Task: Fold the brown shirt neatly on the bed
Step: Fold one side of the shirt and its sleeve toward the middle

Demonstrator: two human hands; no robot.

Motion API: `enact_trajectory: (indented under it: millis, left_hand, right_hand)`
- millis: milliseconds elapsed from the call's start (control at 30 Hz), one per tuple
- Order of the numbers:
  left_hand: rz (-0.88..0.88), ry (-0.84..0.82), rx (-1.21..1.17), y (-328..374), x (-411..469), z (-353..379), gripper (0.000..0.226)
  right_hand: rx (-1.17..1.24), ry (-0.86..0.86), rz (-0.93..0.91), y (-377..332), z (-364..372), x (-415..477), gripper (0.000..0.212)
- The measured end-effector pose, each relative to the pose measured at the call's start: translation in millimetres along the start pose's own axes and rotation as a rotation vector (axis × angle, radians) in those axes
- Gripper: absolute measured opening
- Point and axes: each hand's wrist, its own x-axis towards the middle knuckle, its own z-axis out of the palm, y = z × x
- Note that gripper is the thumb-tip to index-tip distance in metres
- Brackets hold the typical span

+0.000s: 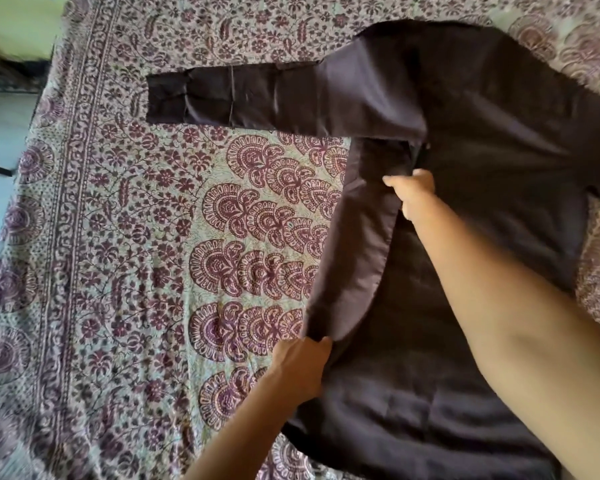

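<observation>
We see the brown shirt (465, 209) spread on the bed (125, 265), over a bedspread (250, 216) printed with maroon floral and fan shapes. The shirt lies on the right half of the view. Its body runs lengthwise from the near edge of the picture toward the far side, shoulders farthest from us and hem nearest. One sleeve (229, 97) stretches straight out to the left, flat on the bedspread, its long axis crosswise to the body and its cuff pointing left.

Our left hand (300, 367) is closed on the shirt's left side edge near the hem, the fingers pinching the cloth and lifting it off the bed. Our right hand (414, 195) reaches across the body and grips the same edge higher up, just below the sleeve's underarm, fingers curled shut on the fabric. Between the two hands the edge is raised into a long strip, its lighter inner face turned toward us.
</observation>
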Motion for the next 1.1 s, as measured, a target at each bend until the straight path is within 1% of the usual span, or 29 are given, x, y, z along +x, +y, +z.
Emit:
enact_trajectory:
  millis: [33, 100, 167, 233, 267, 333, 400, 433, 500, 567, 633, 700, 733, 800, 900, 933, 1000, 1033, 1100]
  left_hand:
    - [0.005, -0.005, -0.012, 2, -4, 0, 0.049]
    - [0.051, -0.005, -0.059, 10, -11, 3, 0.044]
    - [0.075, -0.006, -0.072, 21, -13, 9, 0.038]
    - [0.037, -0.011, -0.031, 32, -10, 20, 0.040]
    - [0.022, -0.013, -0.010, 37, -8, 26, 0.045]
    - [0.031, -0.008, 0.000, 42, -6, 39, 0.062]
    - [0.043, 0.021, -0.008, 42, -11, 48, 0.070]
    - [0.057, 0.053, 0.002, 41, -15, 53, 0.069]
    - [0.079, 0.129, 0.019, 34, -23, 65, 0.057]
    - [0.107, 0.207, 0.015, 25, -31, 81, 0.048]
    - [0.110, 0.276, 0.020, 15, -37, 92, 0.051]
    - [0.044, 0.352, 0.043, 7, -41, 103, 0.053]
    - [0.009, 0.370, 0.013, 4, -45, 103, 0.048]
    - [-0.052, 0.390, -0.110, 2, -50, 100, 0.038]
    - [-0.098, 0.369, -0.175, 0, -51, 101, 0.046]
    - [-0.085, 0.380, -0.192, 1, -51, 100, 0.048]
    - [0.023, 0.435, -0.164, 4, -53, 100, 0.040]
    - [0.085, 0.437, -0.102, 6, -53, 104, 0.035]
    - [0.079, 0.430, -0.017, 6, -54, 113, 0.035]
  right_hand:
    - [0.029, 0.041, -0.001, 2, -1, -1, 0.039]
    - [0.028, 0.176, -0.050, 5, -11, -5, 0.030]
    - [-0.037, 0.263, -0.090, 9, -27, -11, 0.028]
    - [-0.051, 0.232, -0.056, 23, -41, -10, 0.028]
    - [-0.041, 0.172, -0.032, 30, -46, -13, 0.026]
    - [0.004, 0.050, 0.002, 42, -51, -23, 0.014]
    - [-0.032, -0.005, -0.005, 54, -54, -35, 0.022]
    - [-0.073, -0.013, -0.016, 60, -54, -41, 0.024]
    - [-0.196, -0.004, -0.045, 74, -56, -54, 0.022]
    - [-0.310, -0.020, -0.064, 92, -57, -71, 0.026]
    - [-0.401, -0.080, -0.083, 112, -60, -95, 0.031]
    - [-0.452, -0.127, -0.100, 136, -62, -117, 0.027]
    - [-0.438, -0.136, -0.102, 150, -63, -125, 0.022]
    - [-0.330, -0.122, -0.084, 174, -67, -135, 0.017]
    - [-0.158, 0.013, -0.027, 202, -76, -140, 0.022]
    - [-0.138, 0.052, -0.017, 206, -80, -144, 0.024]
    - [-0.142, 0.086, 0.001, 208, -84, -156, 0.020]
    - [-0.143, 0.072, 0.015, 206, -85, -165, 0.018]
    - [-0.222, -0.028, 0.024, 207, -87, -181, 0.023]
